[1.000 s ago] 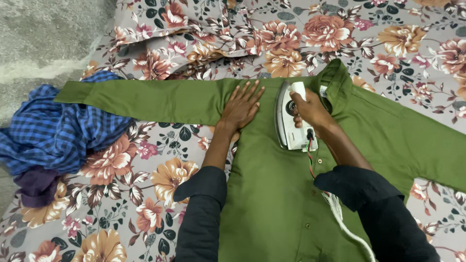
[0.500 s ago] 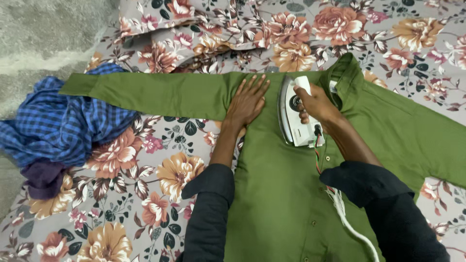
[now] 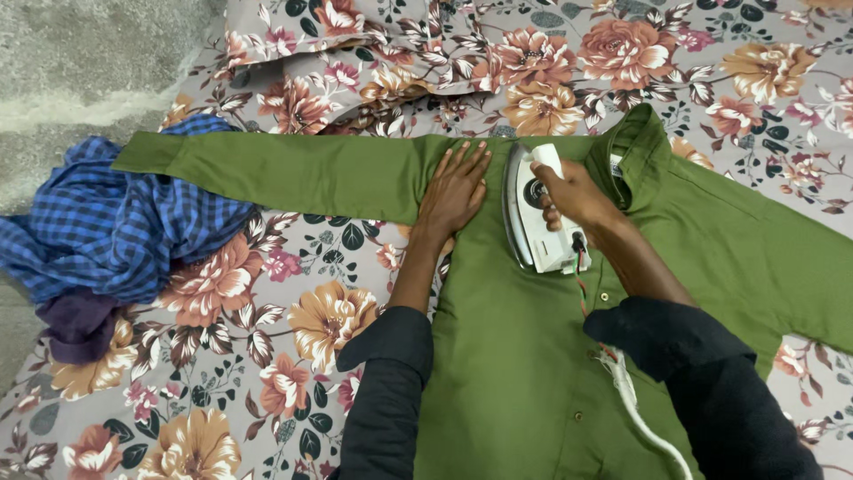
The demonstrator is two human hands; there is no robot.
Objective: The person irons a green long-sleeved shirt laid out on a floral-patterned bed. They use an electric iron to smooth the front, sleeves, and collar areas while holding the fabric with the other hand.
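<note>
Green shirt lies front-up and spread flat across the floral bedsheet, its collar pointing away from the person and one long sleeve stretched out to the left. That sheet covers most of the view and is bunched into folds along the far edge, with bare grey floor showing at the upper left. A crumpled blue checked garment sits on the sheet just past the sleeve's cuff, touching it, with a dark purple piece of cloth under its near side.

Pressing looks to be the step in hand, at the chest just below the collar. The white electric iron rests sole-down on the shirt beside the button placket, its cord trailing back toward the person over the fabric. The right hand is wrapped around the iron's handle, fingers curled closed on it. The left hand lies palm-down where the sleeve meets the body, fingers straight and slightly fanned, holding the cloth taut just beside the iron.

A further stroke, as I judge it, calls for keeping the flat hand clear of the hot sole and the cord off the path, while the cloth stays smooth under tension.
</note>
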